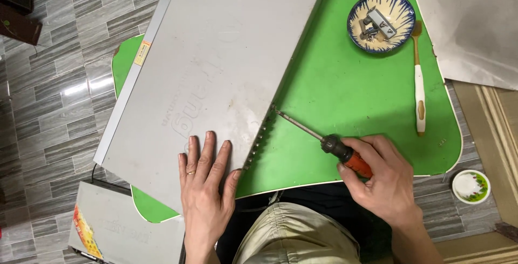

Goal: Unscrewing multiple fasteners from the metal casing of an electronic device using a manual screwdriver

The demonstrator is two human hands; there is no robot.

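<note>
Screwdriver [324, 142], orange-handled and judged light and rigid, sits clenched in the right hand's [377, 180] curled fingers, tip at the grey metal casing's [216, 64] edge, while the left hand's [205, 188] 5 spread fingers press that stiff casing flat.

A low green table with rounded corners [350, 96] stands on a shiny grey tiled floor [48, 96] (light glints left).

A blue-rimmed bowl [381, 22] of small metal parts sat on the green table [350, 102]. A white-handled brush [419, 80] lay just beside it.
</note>
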